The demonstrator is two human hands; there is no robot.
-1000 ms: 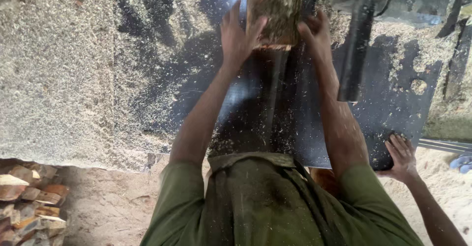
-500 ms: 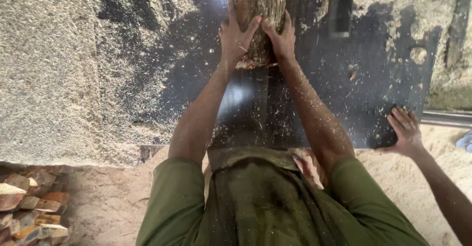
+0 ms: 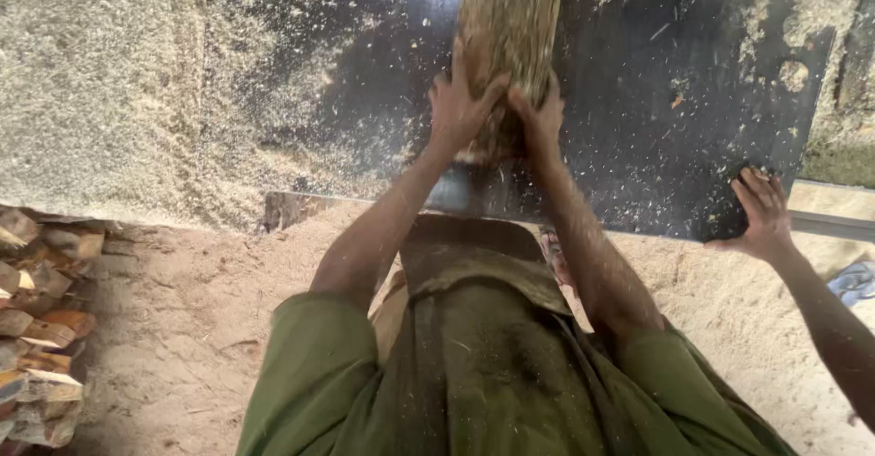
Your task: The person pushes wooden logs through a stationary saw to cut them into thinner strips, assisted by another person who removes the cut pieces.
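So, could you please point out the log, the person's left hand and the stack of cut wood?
log [image 3: 512,19], head view, on its bark face above the hands.
left hand [image 3: 460,105], head view, on the back of the hand.
stack of cut wood [image 3: 36,328], head view, on the cut ends at the left edge.

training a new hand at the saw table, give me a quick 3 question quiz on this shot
1. True or false: both of the person's hands are on the log.
2. Where does the co-worker's hand rest? A) on the log B) on the near right corner of the dark table C) on the stacked wood
3. What covers the table's far left side?

Key:
1. True: the left hand and right hand press the log's near end.
2. B
3. Sawdust, in a thick layer.
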